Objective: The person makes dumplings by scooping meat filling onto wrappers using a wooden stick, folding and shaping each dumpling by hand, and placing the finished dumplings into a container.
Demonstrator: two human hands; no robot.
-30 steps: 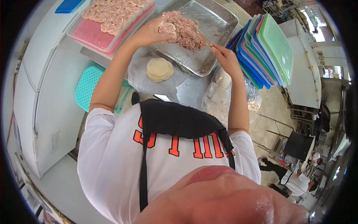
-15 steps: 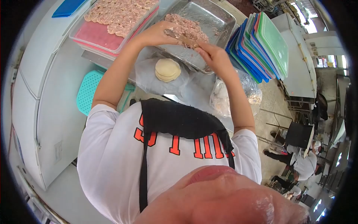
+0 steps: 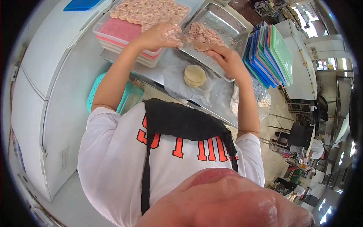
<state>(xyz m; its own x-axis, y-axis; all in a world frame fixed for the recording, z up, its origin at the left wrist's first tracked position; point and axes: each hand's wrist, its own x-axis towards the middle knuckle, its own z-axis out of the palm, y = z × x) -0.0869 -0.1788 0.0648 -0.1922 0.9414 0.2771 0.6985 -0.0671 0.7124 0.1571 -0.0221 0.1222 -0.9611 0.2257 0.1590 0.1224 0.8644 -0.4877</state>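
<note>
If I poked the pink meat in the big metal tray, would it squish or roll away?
It would probably squish, since the pink meat looks lumpy and ground up. It may also stick: pale bits cling to the left hand. Rolling away seems unlikely, because it sits in a ragged heap inside the metal tray.

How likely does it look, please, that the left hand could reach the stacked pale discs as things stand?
Probably yes: the left hand is near the pale discs, with nothing visibly between, though whether it is empty is unclear.
</note>
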